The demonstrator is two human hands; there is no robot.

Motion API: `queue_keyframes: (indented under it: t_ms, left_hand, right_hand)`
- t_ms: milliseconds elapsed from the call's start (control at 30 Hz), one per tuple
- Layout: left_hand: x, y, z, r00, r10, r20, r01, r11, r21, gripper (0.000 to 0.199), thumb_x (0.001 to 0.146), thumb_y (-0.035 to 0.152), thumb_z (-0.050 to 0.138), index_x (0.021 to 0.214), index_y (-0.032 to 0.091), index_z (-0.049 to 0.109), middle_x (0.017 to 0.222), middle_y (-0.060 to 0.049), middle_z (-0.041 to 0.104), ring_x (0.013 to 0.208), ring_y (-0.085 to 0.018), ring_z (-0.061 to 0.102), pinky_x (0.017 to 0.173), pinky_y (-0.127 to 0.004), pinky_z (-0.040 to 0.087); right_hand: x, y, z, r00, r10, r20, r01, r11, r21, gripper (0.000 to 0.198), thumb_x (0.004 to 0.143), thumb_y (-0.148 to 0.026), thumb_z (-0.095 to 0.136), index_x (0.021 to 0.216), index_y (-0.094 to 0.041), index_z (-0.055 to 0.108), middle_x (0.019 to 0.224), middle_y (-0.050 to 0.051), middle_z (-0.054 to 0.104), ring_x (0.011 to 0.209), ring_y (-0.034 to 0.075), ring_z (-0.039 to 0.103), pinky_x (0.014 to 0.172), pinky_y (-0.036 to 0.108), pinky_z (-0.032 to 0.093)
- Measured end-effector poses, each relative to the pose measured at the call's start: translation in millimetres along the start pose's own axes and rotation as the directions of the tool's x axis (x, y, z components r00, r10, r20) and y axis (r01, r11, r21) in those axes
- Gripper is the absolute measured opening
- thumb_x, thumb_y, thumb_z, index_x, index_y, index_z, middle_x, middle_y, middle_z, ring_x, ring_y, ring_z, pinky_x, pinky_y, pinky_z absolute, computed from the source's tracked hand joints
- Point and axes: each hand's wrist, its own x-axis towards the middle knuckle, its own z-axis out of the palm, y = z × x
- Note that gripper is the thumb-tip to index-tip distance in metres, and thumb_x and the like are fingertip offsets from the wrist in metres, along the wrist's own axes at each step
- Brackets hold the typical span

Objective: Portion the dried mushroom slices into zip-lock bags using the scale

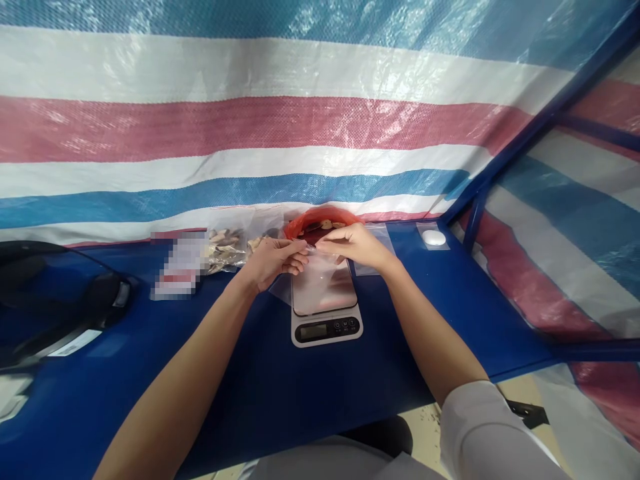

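Striped tarpaulin (280, 123) in blue, white and red hangs behind a blue tabletop (260, 393), meeting it along the back edge, with blue metal framing (530, 120) at the right.

Seen from the head camera, a thin transparent bag (323, 287) is held over the plate of a white digital scale (327, 339), midway between the tabletop's left and right edges; one corner of the film sticks out past the scale's left side. Left hand (275, 261) and right hand (357, 245) each pinch its upper part between thumb and fingers, the fingertips of the two close together. Whether the film rests on the plate cannot be told, nor can any contents be made out.

Such film should be very light, limp and slick, likely to cling to itself and crease; it is best taken by the mouth, one layer to each thumb and finger, with a gentle pull, since a hard tug could stretch or split it.

Just beyond the scale, by the back edge, an open red bag (299, 223) holds pale slices (326, 225). Left of it, also along that edge, a see-through packet (226, 248) contains dried-looking brown and cream pieces. Toward the back right corner, a white oval object (433, 237) lies on or inside a small plastic sleeve (421, 245); which is unclear.
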Motion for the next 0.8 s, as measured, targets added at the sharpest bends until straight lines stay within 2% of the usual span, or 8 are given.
queue_keyframes:
  t_ms: [100, 267, 500, 700, 800]
  left_hand:
    - [0, -1, 1, 1.0, 0.031, 0.008, -0.031, 1.0, 0.006, 0.035, 0.066, 0.046, 0.088, 0.069, 0.013, 0.075, 0.068, -0.007, 0.072, 0.056, -0.012, 0.062, 0.056, -0.025, 0.053]
    - [-1, -3, 4, 0.996, 0.083, 0.041, -0.085, 0.996, 0.043, 0.038, 0.067, 0.049, 0.087, 0.07, 0.013, 0.075, 0.07, -0.006, 0.071, 0.06, -0.012, 0.062, 0.06, -0.026, 0.052]
    - [-1, -5, -1, 0.987, 0.147, 0.072, -0.158, 0.97, 0.187, 0.038, 0.069, 0.051, 0.082, 0.071, 0.014, 0.073, 0.069, -0.005, 0.07, 0.06, -0.012, 0.062, 0.06, -0.026, 0.052]
    - [-4, -1, -3, 0.982, 0.177, 0.073, -0.191, 0.915, 0.355, 0.031, 0.076, 0.043, 0.072, 0.062, 0.016, 0.067, 0.06, -0.003, 0.066, 0.055, -0.013, 0.06, 0.054, -0.024, 0.049]
    - [-6, 2, -5, 0.975, 0.216, 0.041, -0.209, 0.85, 0.484, 0.028, 0.077, 0.039, 0.067, 0.059, 0.017, 0.064, 0.055, -0.001, 0.063, 0.052, -0.013, 0.057, 0.049, -0.023, 0.043]
  right_hand:
    - [3, -3, 0, 0.997, 0.065, 0.043, -0.067, 0.997, 0.03, 0.03, 0.083, -0.048, 0.072, 0.09, -0.02, 0.082, 0.073, 0.0, 0.07, 0.064, 0.013, 0.064, 0.056, 0.025, 0.06]
    - [12, -5, 2, 0.986, 0.093, 0.137, -0.09, 0.995, -0.032, 0.019, 0.081, -0.036, 0.073, 0.084, -0.019, 0.082, 0.075, 0.001, 0.072, 0.062, 0.013, 0.065, 0.053, 0.024, 0.059]
    - [20, -5, 3, 0.962, 0.202, 0.183, -0.196, 0.979, -0.051, 0.017, 0.082, -0.03, 0.071, 0.077, -0.016, 0.078, 0.062, -0.001, 0.064, 0.057, 0.011, 0.061, 0.054, 0.022, 0.054]
    - [20, -2, 0, 0.952, 0.265, 0.154, -0.268, 0.964, -0.007, 0.012, 0.081, -0.027, 0.071, 0.075, -0.018, 0.076, 0.066, -0.001, 0.068, 0.059, 0.012, 0.064, 0.055, 0.022, 0.057]
    - [19, 1, -6, 0.95, 0.285, 0.125, -0.284, 0.958, -0.029, 0.011, 0.08, -0.025, 0.071, 0.073, -0.018, 0.076, 0.067, 0.001, 0.071, 0.057, 0.012, 0.066, 0.055, 0.021, 0.057]
